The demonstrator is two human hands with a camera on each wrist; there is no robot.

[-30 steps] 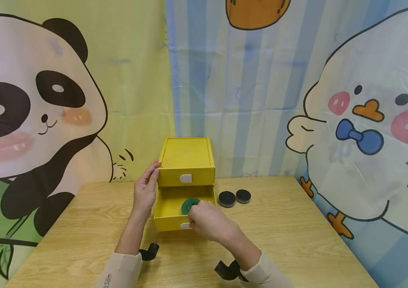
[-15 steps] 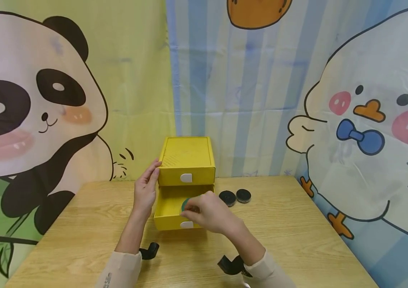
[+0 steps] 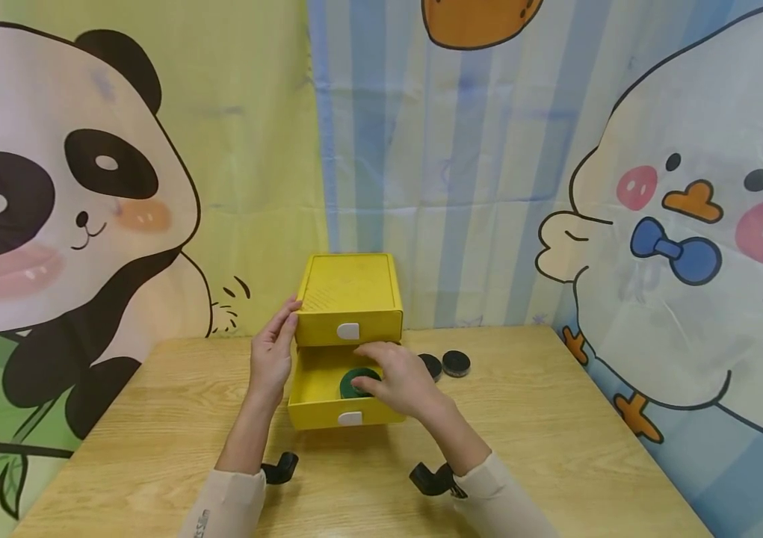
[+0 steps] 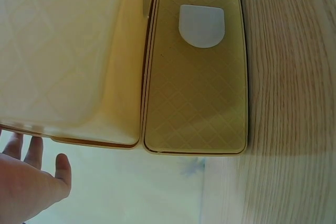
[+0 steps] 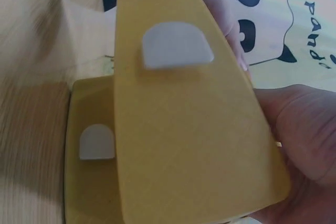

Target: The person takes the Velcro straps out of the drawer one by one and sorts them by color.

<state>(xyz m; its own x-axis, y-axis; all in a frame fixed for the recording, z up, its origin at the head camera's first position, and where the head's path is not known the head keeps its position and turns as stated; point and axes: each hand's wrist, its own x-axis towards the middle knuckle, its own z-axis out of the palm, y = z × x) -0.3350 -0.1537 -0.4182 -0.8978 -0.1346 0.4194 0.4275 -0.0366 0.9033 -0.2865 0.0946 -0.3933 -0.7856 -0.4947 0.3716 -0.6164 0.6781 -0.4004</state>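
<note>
A yellow drawer box (image 3: pixel 350 284) stands on the table, its middle drawer (image 3: pixel 314 417) pulled out. Inside that drawer lies a green disc-shaped roll (image 3: pixel 348 384), partly covered by my right thumb in the head view. My right hand (image 3: pixel 408 382) is over the drawer's right part with thumb and fingers spread apart. Whether the thumb touches the roll I cannot tell. My left hand (image 3: pixel 270 362) rests its straight fingers against the box's upper left side. In the left wrist view its fingertips (image 4: pixel 34 150) touch the yellow edge.
To the right of the box are two black discs (image 3: pixel 456 363), the nearer one (image 3: pixel 430 366) half hidden behind my right hand. A shut bottom drawer (image 4: pixel 199 93) sits under the pulled-out one. Printed curtains (image 3: pixel 448 187) hang behind the wooden table (image 3: pixel 522 433).
My right hand has gone from curled fingers at the drawer's front to a spread hand farther back and right, above the drawer. The green roll stays inside. My left hand holds its place.
</note>
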